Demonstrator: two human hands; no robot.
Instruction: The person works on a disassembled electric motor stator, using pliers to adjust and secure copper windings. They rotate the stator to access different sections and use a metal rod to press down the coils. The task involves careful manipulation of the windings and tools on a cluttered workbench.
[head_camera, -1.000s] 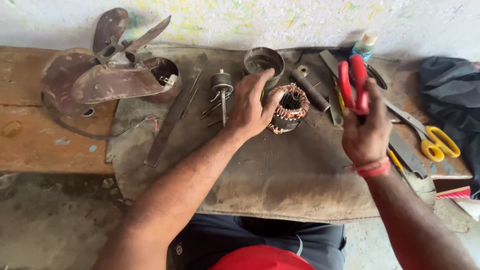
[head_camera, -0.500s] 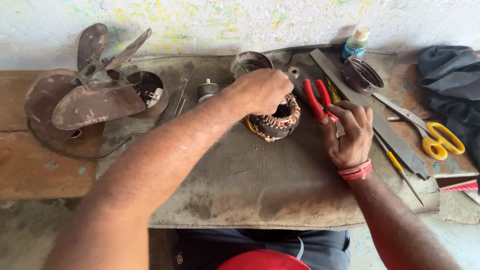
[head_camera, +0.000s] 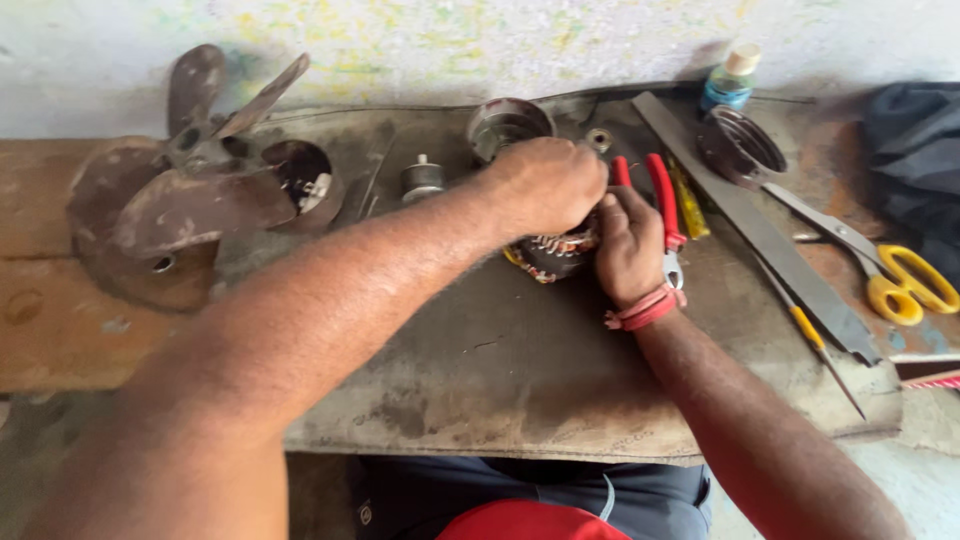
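My left hand (head_camera: 545, 185) reaches across from the left and clamps down on top of a small motor stator (head_camera: 545, 258) with copper windings, which rests on a dirty grey mat (head_camera: 500, 370). From the right, my right hand (head_camera: 628, 245), a red band on its wrist, presses its fingers against the same stator. Red-handled pliers (head_camera: 660, 195) lie just to the right of that hand, handles pointing away from me. Most of the stator is hidden under the two hands.
A rusty fan blade assembly (head_camera: 190, 200) and a metal cup (head_camera: 300, 175) sit at the left on a wooden bench (head_camera: 50, 320). A round cover (head_camera: 505, 125), small bottle (head_camera: 730, 80), metal ring (head_camera: 740, 145), long file (head_camera: 760, 230), screwdriver (head_camera: 810, 340), yellow-handled scissors (head_camera: 900, 280) and dark cloth (head_camera: 915, 150) lie behind and right.
My right hand came down from the air with the pliers and now presses against the stator, the pliers lying beside it. My left hand stayed on the stator.
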